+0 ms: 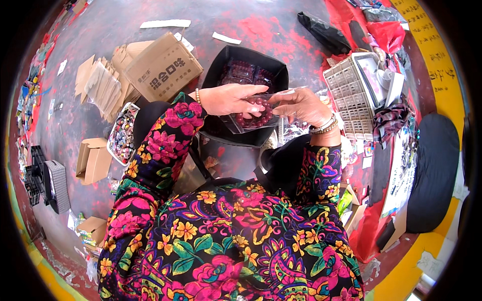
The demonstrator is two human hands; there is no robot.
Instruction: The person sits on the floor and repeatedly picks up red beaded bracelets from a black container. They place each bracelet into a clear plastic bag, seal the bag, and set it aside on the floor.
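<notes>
Head: hands point(228, 100) point(305, 107), bag point(255, 118) abv bin rim point(256, 54).

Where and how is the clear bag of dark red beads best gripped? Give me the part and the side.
Probably best: pinch the clear bag by its film at the upper right, coming from the right, where the right hand is. The film there stretches thin beyond the rounded beads, while the left hand holds the bag from the left.
</notes>
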